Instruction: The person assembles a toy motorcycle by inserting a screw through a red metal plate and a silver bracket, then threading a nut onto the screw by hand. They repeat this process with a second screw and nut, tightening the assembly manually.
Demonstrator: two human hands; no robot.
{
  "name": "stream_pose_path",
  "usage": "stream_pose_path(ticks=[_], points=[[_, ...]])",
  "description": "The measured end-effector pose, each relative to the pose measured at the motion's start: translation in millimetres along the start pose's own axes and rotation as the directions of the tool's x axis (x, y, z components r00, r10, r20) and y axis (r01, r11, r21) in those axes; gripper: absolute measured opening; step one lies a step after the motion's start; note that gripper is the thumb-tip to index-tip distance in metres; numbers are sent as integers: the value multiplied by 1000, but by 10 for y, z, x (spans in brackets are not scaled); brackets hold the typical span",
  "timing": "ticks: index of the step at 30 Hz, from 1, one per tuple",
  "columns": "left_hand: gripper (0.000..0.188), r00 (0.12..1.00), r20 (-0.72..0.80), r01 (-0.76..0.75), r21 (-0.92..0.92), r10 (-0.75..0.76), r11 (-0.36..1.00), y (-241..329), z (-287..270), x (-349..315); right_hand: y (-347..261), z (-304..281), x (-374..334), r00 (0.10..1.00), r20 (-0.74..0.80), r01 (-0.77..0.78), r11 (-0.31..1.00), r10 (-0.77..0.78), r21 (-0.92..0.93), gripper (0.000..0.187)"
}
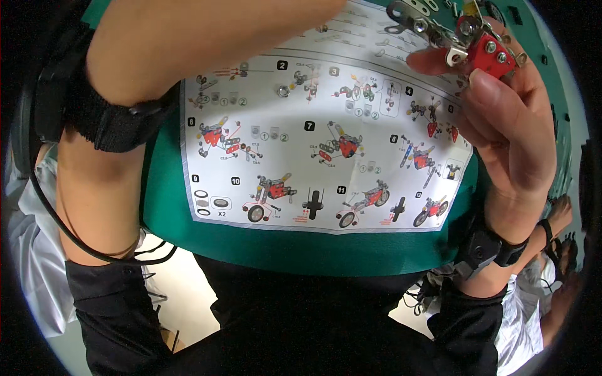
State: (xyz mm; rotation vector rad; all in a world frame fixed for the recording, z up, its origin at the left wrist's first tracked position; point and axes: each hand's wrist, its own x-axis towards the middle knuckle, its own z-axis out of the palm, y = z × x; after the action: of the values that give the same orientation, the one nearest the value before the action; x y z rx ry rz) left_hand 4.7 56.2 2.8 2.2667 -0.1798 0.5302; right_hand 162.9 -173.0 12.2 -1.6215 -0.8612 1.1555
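Observation:
Between the thumb and fingers of my right hand [511, 122] is a partly built metal model [492, 55]. Red plates with screws make up its body, and dark and silver perforated strips stick out to the left. It is held above the upper right part of a printed instruction sheet [301, 150]. My left hand [213, 44] reaches across the upper left of the sheet and runs out at the top edge. Its fingers are out of view, so what they touch is hidden.
The sheet, showing numbered building steps, lies on a green table [326, 250]. Loose metal strips [426, 5] and small dark parts [515, 15] are scattered at the far right. A black cable [69, 229] hangs by my left arm. Another person's arm [555, 216] shows at the right.

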Motion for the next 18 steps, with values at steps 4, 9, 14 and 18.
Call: stream_pose_path(ticks=[4,9,14,18], points=[[24,1000,-9,-5,0,5,1000,-15,-4,-21,-11,-72,12,996,53,70,997,-69,-24,55],[23,1000,-22,-17,-1,17,1000,-42,-2,-33,-29,0,0,999,-8,37,999,-37,-20,55],[22,999,-45,-23,1,23,1000,-46,-15,-59,4,-115,4,997,66,48,997,-44,-55,56],[22,996,-88,-30,-14,28,999,-82,17,-78,37,-21,9,996,-45,78,997,-78,-6,56]])
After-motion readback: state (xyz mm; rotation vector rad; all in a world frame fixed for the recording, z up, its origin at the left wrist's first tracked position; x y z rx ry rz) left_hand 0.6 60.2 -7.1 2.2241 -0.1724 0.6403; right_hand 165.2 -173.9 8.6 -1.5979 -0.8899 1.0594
